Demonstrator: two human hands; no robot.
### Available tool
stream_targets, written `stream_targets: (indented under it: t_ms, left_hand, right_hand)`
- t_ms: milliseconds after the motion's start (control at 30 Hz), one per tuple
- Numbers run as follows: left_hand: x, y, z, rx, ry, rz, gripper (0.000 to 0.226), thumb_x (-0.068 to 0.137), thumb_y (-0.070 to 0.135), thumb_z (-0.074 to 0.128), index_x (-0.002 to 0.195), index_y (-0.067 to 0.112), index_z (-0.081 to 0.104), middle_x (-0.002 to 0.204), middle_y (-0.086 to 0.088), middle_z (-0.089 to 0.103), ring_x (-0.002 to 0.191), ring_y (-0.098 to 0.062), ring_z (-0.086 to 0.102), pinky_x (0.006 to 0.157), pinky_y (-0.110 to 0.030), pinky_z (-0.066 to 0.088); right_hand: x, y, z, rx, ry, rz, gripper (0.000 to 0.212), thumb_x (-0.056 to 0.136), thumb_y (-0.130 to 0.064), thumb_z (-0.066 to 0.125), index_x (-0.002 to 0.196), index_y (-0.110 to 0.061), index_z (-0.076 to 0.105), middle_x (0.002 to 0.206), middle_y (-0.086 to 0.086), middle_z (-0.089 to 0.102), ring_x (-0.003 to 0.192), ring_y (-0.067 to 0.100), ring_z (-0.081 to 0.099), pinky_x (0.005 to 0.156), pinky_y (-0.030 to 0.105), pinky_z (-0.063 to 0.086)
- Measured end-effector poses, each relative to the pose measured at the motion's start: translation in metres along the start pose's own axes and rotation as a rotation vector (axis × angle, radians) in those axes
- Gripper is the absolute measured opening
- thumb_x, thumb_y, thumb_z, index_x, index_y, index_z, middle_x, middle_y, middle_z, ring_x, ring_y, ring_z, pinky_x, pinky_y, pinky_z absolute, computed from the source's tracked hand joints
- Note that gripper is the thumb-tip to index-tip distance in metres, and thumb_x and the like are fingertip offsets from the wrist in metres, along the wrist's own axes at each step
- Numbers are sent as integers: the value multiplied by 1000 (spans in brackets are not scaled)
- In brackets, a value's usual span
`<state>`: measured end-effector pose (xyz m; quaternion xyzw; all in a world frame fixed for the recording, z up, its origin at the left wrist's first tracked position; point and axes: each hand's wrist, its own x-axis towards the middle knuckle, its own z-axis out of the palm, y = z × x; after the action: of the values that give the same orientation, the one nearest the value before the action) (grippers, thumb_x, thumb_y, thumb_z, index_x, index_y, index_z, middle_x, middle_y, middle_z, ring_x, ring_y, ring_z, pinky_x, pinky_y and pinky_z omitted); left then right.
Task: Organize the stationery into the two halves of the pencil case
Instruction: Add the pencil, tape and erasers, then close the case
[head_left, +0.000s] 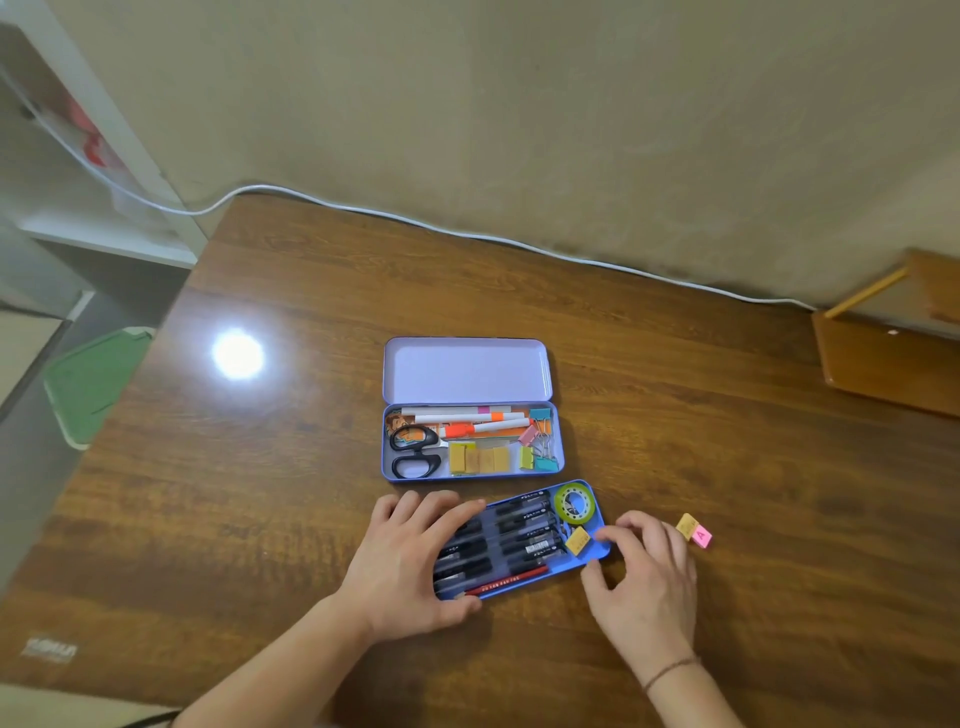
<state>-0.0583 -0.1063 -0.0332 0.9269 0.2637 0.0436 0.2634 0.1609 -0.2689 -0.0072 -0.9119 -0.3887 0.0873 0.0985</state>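
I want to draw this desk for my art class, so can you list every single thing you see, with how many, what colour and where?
pencil tin: one, lilac, lid open, mid table
scissors: one, black handles, tin's left end
markers: about four, white with pink or orange, tin's far side
binder clips: several, pastel, tin's right end
yellow blocks: a row, tin's near side
blue tray: one, in front of the tin
black pens: many, in the tray
red pencil: one, tray's near edge
tape roll: one, green, tray's right end
yellow eraser: one, in the tray
loose erasers: two, yellow and pink, on the table, right of the tray
white cable: one, along the wall
left hand: resting on the pens
right hand: at the tray's right end
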Motion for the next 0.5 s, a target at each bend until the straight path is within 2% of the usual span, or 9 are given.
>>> stream_targets:
  t_ms: [200,400,500]
  left_hand:
    - [0,0,0,2,-1,-1,93,65,81,59,144,36,38,130,12,51,109,-11,48,98,-36,36]
    - [0,0,0,4,-2,-2,92,66,82,58,144,37,37,130,12,51,110,-11,47,99,-36,36]
    - [0,0,0,5,-3,-1,93,66,82,59,144,37,37,130,12,51,110,-11,47,98,-37,38]
  right_hand:
    - [7,-5,2,-3,-21,40,15,73,-38,73,86,-33,68,106,-12,53,108,13,42,87,34,42]
    - [10,-7,5,-14,-51,17,16,77,-45,69,88,-34,66,110,-12,49,111,11,39,88,29,42]
    - [10,-6,8,-6,-26,4,16,77,-42,71,89,-32,69,110,-10,53,110,13,42,87,32,45]
